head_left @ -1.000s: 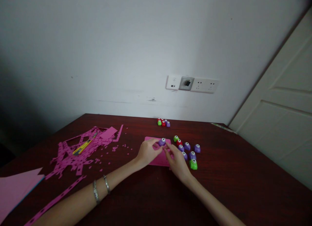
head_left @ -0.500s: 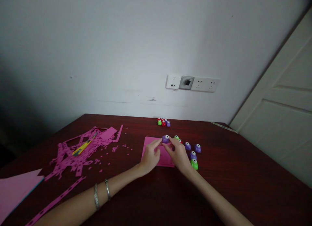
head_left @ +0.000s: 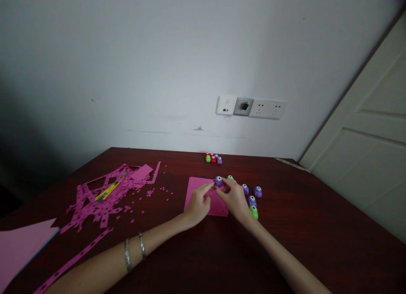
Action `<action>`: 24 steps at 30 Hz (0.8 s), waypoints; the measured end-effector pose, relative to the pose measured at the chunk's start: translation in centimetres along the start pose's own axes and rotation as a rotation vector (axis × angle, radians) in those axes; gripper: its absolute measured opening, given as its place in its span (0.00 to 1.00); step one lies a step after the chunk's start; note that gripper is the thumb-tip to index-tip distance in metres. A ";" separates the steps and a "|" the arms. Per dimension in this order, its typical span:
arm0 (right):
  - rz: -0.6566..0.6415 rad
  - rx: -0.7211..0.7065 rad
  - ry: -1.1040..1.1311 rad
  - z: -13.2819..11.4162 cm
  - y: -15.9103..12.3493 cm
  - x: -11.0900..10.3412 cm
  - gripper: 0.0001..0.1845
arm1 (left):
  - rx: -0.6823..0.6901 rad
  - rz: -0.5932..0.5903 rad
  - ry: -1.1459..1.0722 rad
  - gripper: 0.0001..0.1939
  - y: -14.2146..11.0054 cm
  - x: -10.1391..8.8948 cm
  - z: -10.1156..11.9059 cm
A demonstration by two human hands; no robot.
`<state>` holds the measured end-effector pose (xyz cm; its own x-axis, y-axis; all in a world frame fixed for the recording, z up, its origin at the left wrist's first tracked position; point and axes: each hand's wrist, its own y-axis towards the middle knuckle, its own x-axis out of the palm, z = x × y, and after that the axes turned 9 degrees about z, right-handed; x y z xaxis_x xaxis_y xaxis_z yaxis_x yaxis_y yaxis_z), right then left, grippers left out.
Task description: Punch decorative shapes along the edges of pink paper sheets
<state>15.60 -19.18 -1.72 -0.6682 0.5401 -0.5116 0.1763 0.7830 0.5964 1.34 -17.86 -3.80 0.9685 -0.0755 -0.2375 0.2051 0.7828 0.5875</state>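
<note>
And there it goes: the purple craft punch [head_left: 218, 181] has drifted rightward over the last second, out of the left hand's [head_left: 197, 205] thumb-and-finger pinch, and now sits between both hands at the far right part of the pink paper [head_left: 194, 186]. So the punch looks shared now, the right hand [head_left: 236, 201] taking a bigger part!

Left hand: index stretched to the punch's left side, thumb folded in, more a touch than a pinch, though how firm I can't tell. Right hand: index at the punch's right side, thumb just below, the two parted; whether they really grip it, can't tell.

Just right, a purple punch [head_left: 258, 192] and a green punch [head_left: 253, 212] wait on the surface [head_left: 285, 247]; left, a yellow utility knife [head_left: 110, 190] lies on pink scraps [head_left: 103, 220]. Brands? None readable; marks on the wall socket plate [head_left: 268, 109] are too small.
</note>
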 end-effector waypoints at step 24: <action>-0.269 0.060 0.138 -1.4 -4.9 -2.6 0.09 | -0.082 -0.527 0.634 0.16 8.2 -6.4 -5.2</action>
<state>15.45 -24.81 -2.41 -0.7878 0.2674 -0.5549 0.0194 0.9112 0.4116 -3.94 -7.70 -1.50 0.4796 -0.1012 -0.8716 0.5748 0.7868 0.2250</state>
